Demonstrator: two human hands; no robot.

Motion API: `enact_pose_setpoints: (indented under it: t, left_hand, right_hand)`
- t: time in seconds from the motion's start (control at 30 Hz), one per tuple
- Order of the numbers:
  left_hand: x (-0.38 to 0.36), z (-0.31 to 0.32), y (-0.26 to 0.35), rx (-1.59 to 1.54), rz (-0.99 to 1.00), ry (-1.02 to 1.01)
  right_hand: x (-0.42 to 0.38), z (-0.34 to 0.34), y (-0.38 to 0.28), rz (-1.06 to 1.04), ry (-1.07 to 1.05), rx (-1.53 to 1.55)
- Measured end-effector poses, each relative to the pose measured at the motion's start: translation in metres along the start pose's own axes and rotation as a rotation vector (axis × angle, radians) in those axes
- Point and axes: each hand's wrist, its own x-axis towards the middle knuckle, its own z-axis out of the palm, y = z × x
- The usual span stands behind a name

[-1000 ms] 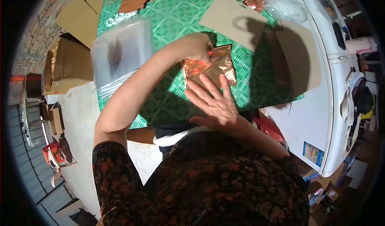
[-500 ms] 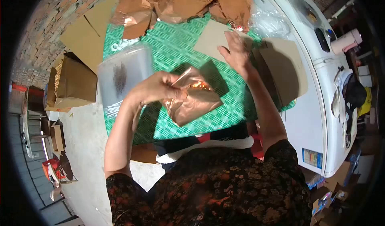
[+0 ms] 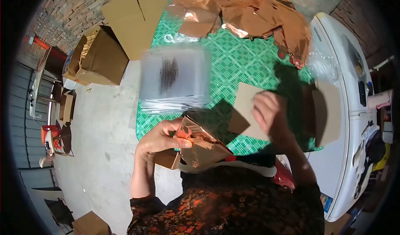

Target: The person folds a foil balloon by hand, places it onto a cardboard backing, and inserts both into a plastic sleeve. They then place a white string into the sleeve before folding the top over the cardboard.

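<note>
A folded piece of copper-coloured foil (image 3: 202, 151) is pinched between the thumb and fingers of my left hand (image 3: 160, 137), at the table's near edge. Its surface is shiny and creased. My right hand (image 3: 271, 112) is over a square cardboard sheet (image 3: 241, 110), with the fingers curled onto it and slightly blurred. A stack of clear plastic sleeves (image 3: 187, 72) with a dark printed patch lies beyond my left hand.
The table has a green checked cloth (image 3: 233, 60). More copper foil (image 3: 250, 14) is heaped at its far side. Clear plastic wrap (image 3: 323, 66) and another brown cardboard piece (image 3: 329, 114) lie at the right, beside a white refrigerator (image 3: 352, 122). An open carton (image 3: 104, 60) stands at the left.
The view has shifted and turned. My right hand's fingers have gone from spread to curled, and the cardboard sheet has come nearer to me. My left hand has brought the foil to the table's near edge.
</note>
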Motion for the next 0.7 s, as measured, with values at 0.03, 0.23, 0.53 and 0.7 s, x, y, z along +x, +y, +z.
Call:
enact_pose_setpoints:
  t: [0.03, 0.23, 0.53, 0.7]
  left_hand:
    - [-0.002, -0.002, -0.001, -0.017, 0.007, -0.032]
    - [-0.010, -0.005, -0.003, -0.086, 0.056, -0.059]
    - [-0.024, -0.021, -0.018, -0.052, 0.073, 0.000]
    - [-0.019, -0.017, -0.016, -0.039, 0.092, 0.016]
  right_hand:
    - [0.031, -0.006, -0.001, 0.000, 0.023, 0.025]
    - [0.190, 0.085, 0.036, -0.143, 0.169, 0.069]
    - [0.278, 0.173, 0.070, -0.085, 0.061, -0.088]
    - [0.281, 0.135, 0.080, 0.379, -0.058, 0.658]
